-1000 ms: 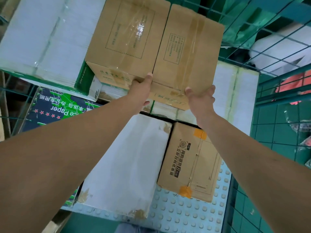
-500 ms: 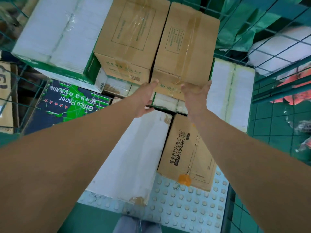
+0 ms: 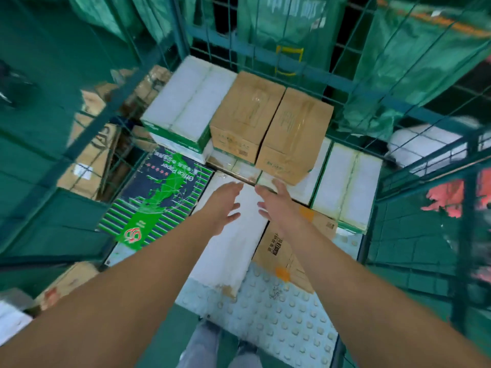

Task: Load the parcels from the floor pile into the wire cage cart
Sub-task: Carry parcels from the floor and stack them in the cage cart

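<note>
Both hands are empty. The left hand (image 3: 223, 205) and the right hand (image 3: 279, 205) hang over the boxes in the cart (image 3: 186, 30), side by side, with the fingers loose and spread, holding nothing.

Just past the fingertips sits a brown box (image 3: 295, 136). It rests on top of the white boxes (image 3: 345, 181) at the far side of the cart, and its near corner sticks out a little over the edge below. It sits right against a second brown box (image 3: 247, 112) on its left. Lower down, near the person, lie a long white box (image 3: 233, 235), a green and blue paper box (image 3: 156, 197) on the left and a small brown box with orange tape (image 3: 289, 258) on the right.

This box looks put away. The good thing to do now is check it sits flat and does not tip, since that corner hangs out. A small push toward the far wall could make it safer.

Then it is time to turn to the floor pile. More boxes (image 3: 87, 160) show through the wire on the left. Pick up the next one with two hands, one on each side, and put it in the free spot low and near in the cart.
</note>
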{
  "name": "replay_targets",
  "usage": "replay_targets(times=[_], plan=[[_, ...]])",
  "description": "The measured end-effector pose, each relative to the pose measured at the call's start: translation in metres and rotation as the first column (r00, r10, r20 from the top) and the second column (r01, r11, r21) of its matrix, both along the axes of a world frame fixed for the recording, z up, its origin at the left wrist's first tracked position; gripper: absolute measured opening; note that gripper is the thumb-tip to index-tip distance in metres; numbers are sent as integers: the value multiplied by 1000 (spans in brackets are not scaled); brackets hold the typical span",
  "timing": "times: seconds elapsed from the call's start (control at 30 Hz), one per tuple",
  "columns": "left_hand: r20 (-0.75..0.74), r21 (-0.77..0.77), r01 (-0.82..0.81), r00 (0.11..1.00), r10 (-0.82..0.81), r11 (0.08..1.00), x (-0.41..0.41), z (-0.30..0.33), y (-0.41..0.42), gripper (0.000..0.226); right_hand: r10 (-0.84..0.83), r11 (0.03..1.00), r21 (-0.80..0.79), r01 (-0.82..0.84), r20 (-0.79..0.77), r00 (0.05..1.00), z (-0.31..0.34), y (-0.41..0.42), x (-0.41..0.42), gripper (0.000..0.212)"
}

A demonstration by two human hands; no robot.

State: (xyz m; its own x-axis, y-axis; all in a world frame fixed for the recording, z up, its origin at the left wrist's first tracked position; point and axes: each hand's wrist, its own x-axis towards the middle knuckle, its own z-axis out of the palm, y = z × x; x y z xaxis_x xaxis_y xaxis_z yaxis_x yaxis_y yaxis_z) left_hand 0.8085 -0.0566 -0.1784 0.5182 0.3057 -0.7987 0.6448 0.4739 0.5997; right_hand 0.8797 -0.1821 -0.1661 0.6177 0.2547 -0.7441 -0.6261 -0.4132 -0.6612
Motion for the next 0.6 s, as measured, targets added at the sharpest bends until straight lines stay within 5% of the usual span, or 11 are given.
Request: replay_targets(times=[0.4, 0.6], plan=[[67, 16, -414, 909, 412, 910, -207, 154, -33, 21, 357, 921, 187, -342, -55, 932, 135, 10, -183, 41], [37, 24, -709, 705, 708, 705, -325, 156, -48, 9, 596, 792, 201, -577, -47, 802, 133, 23, -272, 34]])
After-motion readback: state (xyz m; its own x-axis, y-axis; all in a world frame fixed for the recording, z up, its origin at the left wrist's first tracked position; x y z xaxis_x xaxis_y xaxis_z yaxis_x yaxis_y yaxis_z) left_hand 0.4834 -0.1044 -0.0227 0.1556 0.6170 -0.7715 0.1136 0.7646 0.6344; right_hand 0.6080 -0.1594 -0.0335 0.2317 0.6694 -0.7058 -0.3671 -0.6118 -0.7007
